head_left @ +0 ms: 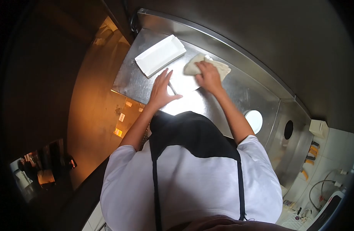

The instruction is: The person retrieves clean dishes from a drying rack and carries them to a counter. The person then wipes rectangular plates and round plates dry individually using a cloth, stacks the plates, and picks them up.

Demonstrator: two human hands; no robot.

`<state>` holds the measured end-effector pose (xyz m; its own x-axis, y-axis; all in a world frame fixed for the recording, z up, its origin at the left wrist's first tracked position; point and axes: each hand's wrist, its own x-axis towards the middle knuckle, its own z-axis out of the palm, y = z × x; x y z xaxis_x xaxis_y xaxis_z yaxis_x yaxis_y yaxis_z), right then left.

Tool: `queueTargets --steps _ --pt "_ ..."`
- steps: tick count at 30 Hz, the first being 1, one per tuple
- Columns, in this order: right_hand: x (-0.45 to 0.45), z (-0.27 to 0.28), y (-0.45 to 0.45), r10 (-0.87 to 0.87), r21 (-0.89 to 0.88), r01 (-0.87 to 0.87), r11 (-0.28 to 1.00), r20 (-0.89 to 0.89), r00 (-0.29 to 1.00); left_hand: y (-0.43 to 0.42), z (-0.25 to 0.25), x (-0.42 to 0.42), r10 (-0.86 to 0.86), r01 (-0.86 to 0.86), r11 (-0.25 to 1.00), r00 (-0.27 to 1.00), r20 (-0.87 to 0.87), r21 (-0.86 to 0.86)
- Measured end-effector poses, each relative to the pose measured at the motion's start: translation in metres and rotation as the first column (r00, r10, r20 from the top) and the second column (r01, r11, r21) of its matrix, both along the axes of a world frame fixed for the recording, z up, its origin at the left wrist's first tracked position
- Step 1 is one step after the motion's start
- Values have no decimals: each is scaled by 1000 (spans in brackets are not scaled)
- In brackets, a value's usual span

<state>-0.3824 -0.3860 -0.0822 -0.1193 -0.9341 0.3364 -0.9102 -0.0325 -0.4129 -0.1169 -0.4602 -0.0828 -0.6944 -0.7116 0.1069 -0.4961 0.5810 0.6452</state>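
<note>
My right hand (210,77) grips a beige cloth (223,70) and presses it down on the steel counter (132,75). My left hand (161,90) rests over the counter with thumb and fingers spread apart. Between its thumb and fingers shows a thin dark, stick-like thing (172,88), too small to name. Strong glare whitens the surface between both hands and hides what lies there. Just beyond my left hand sits a white rectangular tray (160,56), which looks like folded card.
A raised steel edge (223,35) runs along the counter's back. A round white lid or plate (254,121) lies by my right forearm. Farther right, a steel panel has a dark round hole (288,129), and orange-and-black handled tools (311,154) hang on the tiled wall.
</note>
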Motion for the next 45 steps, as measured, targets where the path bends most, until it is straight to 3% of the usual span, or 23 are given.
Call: queueTargets --steps 5,10,11,13,16,20,23,24,27,28,30,32,34,35,36,39,42,45 --pt "-11 5 -6 -117 -1 119 993 -165 979 15 -6 -14 17 -18 1000 1000 21 11" --pt "68 -4 -3 183 -144 -168 975 97 978 13 -14 -14 -7 2 999 992 -124 -41" --pt "85 0 -1 163 -105 -149 983 147 976 12 -16 -13 -24 14 998 985 -172 -64" --pt "86 3 3 160 -42 -154 987 218 963 13 -18 -12 -7 1 999 994 -109 -52" --pt "35 -10 -1 291 -119 -278 953 116 950 16 -13 -15 8 -13 997 998 -68 -74" --pt "-45 -5 -8 -50 -107 36 994 -131 990 22 -9 -16 37 -38 996 999 -19 -77" --pt "-40 -1 14 -9 -48 1 999 -154 988 18 -7 -19 30 -29 996 999 11 -79" --pt "-28 -6 22 -10 -108 -8 994 -164 986 17 -8 -19 23 -23 997 1000 6 -78" --pt "27 0 40 93 -104 -94 990 -9 996 16 -7 -21 2 -4 995 1000 -18 -98" --pt "46 -8 42 179 -189 -167 968 44 983 16 -6 -21 -9 6 994 1000 -22 -109" --pt "77 -1 48 272 -53 -267 962 114 956 17 -5 -16 -22 20 996 999 -23 -88" --pt "39 -5 49 311 -70 -303 950 143 940 13 0 -17 -52 52 995 999 5 -82" --pt "-9 -14 51 182 -95 -177 980 44 982 14 1 -21 -41 44 997 998 40 -68" --pt "-33 -10 55 33 -18 -33 999 1 999 14 0 -21 -32 34 998 999 42 -52" --pt "-59 -7 59 -67 -91 64 994 -31 997 14 1 -23 -46 54 994 995 88 -96" --pt "-105 8 86 -370 -102 374 922 60 927 13 12 -37 -88 126 971 979 185 -204" --pt "-105 20 114 -575 122 616 778 534 620 25 19 -75 -113 163 954 973 201 -250" --pt "-84 25 139 -385 48 602 797 808 445 22 10 -119 -74 136 953 971 229 -270"
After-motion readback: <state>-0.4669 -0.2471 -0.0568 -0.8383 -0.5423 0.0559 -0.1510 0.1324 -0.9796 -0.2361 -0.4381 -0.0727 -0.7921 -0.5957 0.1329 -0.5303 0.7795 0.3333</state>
